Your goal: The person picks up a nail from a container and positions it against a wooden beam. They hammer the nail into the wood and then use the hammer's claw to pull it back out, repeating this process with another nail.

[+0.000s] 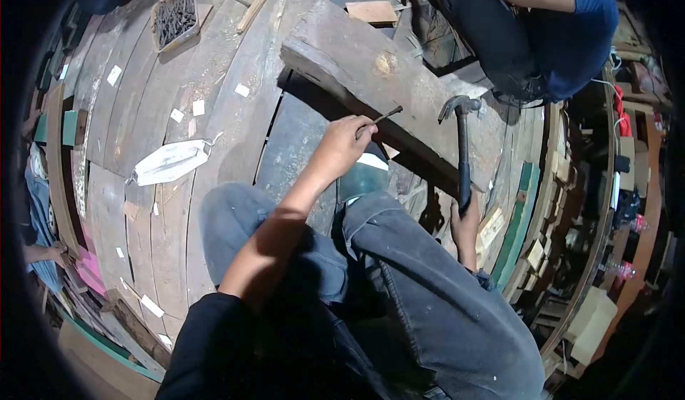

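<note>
My left hand (344, 144) is closed on a long dark nail (389, 114), which points up and to the right from between the fingers. Just beyond it lies a thick wooden beam (335, 54), its top worn and dusty. Low on the right, my right hand (466, 223) wraps round the handle of a claw hammer (464, 139). The hammer's metal head is at the far end, over the right part of the beam. Below the nail is a green boot (364, 180), partly covered by my trouser leg.
A plastic tub (155, 23) full of nails stands on the plank floor (164, 100) at upper left. A white face mask (170, 163) and several paper scraps lie nearby. A person in a blue shirt (596, 22) sits at upper right. Cut wood and a green strip (517, 232) line the right side.
</note>
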{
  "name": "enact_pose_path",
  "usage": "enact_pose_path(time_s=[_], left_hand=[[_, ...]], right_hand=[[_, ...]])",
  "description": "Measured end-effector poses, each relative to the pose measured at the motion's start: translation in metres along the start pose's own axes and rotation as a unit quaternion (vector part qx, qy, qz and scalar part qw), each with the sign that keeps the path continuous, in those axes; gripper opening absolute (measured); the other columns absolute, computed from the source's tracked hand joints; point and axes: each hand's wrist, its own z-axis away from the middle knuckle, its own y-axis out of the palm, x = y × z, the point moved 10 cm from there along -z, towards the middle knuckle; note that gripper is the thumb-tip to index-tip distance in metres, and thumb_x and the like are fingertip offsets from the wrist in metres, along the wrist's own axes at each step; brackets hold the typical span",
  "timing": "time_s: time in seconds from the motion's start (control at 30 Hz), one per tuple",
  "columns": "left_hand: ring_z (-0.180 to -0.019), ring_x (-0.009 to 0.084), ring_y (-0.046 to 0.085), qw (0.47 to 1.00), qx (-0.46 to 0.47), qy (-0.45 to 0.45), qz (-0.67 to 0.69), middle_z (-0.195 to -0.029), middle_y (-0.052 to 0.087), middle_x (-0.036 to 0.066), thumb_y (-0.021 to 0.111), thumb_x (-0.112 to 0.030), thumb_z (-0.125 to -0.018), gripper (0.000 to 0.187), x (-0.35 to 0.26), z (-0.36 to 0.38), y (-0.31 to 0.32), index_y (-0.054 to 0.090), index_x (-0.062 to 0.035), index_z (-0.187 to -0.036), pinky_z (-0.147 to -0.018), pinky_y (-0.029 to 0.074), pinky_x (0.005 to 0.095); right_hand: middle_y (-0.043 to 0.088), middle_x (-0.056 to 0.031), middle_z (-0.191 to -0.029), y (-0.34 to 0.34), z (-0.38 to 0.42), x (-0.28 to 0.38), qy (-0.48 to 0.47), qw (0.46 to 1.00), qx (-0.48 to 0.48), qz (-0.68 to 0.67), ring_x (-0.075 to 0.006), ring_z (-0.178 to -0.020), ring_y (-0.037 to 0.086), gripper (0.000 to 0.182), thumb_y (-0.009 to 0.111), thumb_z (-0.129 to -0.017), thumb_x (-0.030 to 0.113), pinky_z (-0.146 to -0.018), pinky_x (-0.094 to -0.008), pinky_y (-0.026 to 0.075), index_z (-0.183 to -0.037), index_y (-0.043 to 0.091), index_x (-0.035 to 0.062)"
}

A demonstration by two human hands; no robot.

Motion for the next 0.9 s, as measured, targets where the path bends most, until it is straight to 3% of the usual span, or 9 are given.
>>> enact_pose_path(time_s=[0.1, 0.2, 0.27, 0.33, 0.47, 0.6, 0.67, 0.77, 0.9], left_hand=[[-0.094, 0.0406, 0.065, 0.996, -0.013, 0.018, -0.084, -0.097, 0.069, 0.021, 0.061, -0.018, -0.095, 0.022, -0.019, -0.003, -0.012, 0.069, 0.0019, -0.102, -0.078, 0.052, 0.0412], [-0.089, 0.0408, 0.066, 0.988, -0.025, 0.023, -0.152, -0.092, 0.069, 0.022, 0.062, -0.019, -0.094, 0.023, -0.027, -0.01, -0.019, 0.069, 0.0025, -0.1, -0.076, 0.052, 0.0419], [-0.084, 0.041, 0.066, 0.985, -0.033, 0.041, -0.165, -0.088, 0.068, 0.022, 0.064, -0.02, -0.093, 0.024, -0.031, -0.013, -0.02, 0.069, 0.0027, -0.095, -0.073, 0.052, 0.044], [-0.083, 0.0405, 0.066, 0.977, -0.036, 0.06, -0.202, -0.087, 0.068, 0.022, 0.064, -0.021, -0.093, 0.024, -0.034, -0.015, -0.021, 0.069, 0.0027, -0.093, -0.072, 0.052, 0.0446], [-0.079, 0.0389, 0.066, 0.949, -0.075, 0.146, -0.268, -0.084, 0.068, 0.02, 0.07, -0.024, -0.089, 0.025, -0.053, -0.018, -0.023, 0.069, 0.0006, -0.09, -0.068, 0.052, 0.0446], [-0.077, 0.0374, 0.067, 0.952, -0.06, 0.1, -0.284, -0.082, 0.067, 0.019, 0.076, -0.028, -0.084, 0.029, -0.046, -0.018, -0.031, 0.069, -0.0008, -0.091, -0.067, 0.053, 0.0444], [-0.076, 0.0368, 0.067, 0.958, -0.037, 0.034, -0.282, -0.081, 0.067, 0.019, 0.077, -0.03, -0.082, 0.032, -0.034, -0.013, -0.037, 0.069, -0.0009, -0.092, -0.067, 0.053, 0.0443], [-0.08, 0.038, 0.067, 0.956, -0.043, 0.101, -0.271, -0.084, 0.067, 0.02, 0.072, -0.023, -0.087, 0.025, -0.043, -0.009, -0.035, 0.066, 0.0004, -0.094, -0.069, 0.053, 0.0434], [-0.084, 0.0391, 0.066, 0.958, -0.036, 0.167, -0.23, -0.091, 0.068, 0.019, 0.067, -0.018, -0.09, 0.019, -0.058, -0.02, -0.029, 0.067, 0.0003, -0.096, -0.072, 0.053, 0.042]], right_hand=[[0.055, -0.0098, -0.073, -0.007, -0.008, 0.02, 0.005, 1.0, -0.02, 0.015, -0.0238, -0.07, 0.059, 0.026, 0.067, -0.093, 0.018, -0.068, -0.035, 0.049, -0.107, 0.057, -0.0017], [0.051, -0.0016, -0.066, -0.003, 0.002, 0.01, 0.222, 0.948, 0.074, -0.214, -0.0135, -0.056, 0.053, 0.023, 0.065, -0.097, 0.023, -0.053, -0.0307, 0.043, -0.096, 0.057, 0.0014], [0.048, 0.0019, -0.066, -0.005, 0.013, 0.007, 0.13, 0.961, 0.043, -0.24, -0.0064, -0.044, 0.04, 0.026, 0.062, -0.099, 0.028, -0.038, -0.0246, 0.032, -0.094, 0.055, 0.004], [0.049, 0.0017, -0.066, -0.009, 0.032, 0.054, 0.2, 0.869, 0.068, -0.447, -0.0064, -0.045, 0.039, 0.026, 0.06, -0.1, 0.029, -0.038, -0.024, 0.032, -0.098, 0.054, 0.0033], [0.052, 0.0005, -0.072, -0.018, 0.053, 0.062, 0.217, 0.911, 0.08, -0.341, -0.0064, -0.05, 0.046, 0.027, 0.06, -0.1, 0.027, -0.041, -0.0228, 0.034, -0.109, 0.056, 0.0026], [0.052, -0.0001, -0.079, -0.001, 0.058, 0.072, 0.135, 0.951, 0.121, -0.251, -0.0095, -0.07, 0.049, 0.026, 0.063, -0.097, 0.025, -0.062, -0.0271, 0.04, -0.107, 0.059, 0.0011], [0.052, -0.0009, -0.079, 0.007, 0.062, 0.08, 0.132, 0.943, 0.159, -0.262, -0.0104, -0.073, 0.048, 0.023, 0.063, -0.096, 0.022, -0.066, -0.027, 0.04, -0.105, 0.06, 0.0013], [0.051, -0.0015, -0.079, 0.019, 0.067, 0.067, 0.102, 0.952, 0.162, -0.241, -0.0107, -0.073, 0.047, 0.022, 0.065, -0.095, 0.022, -0.067, -0.0263, 0.039, -0.105, 0.06, 0.0026], [0.051, -0.0014, -0.079, 0.038, 0.078, 0.038, 0.207, 0.917, 0.196, -0.28, -0.0106, -0.073, 0.047, 0.024, 0.066, -0.094, 0.023, -0.066, -0.0262, 0.038, -0.107, 0.059, 0.0035]])
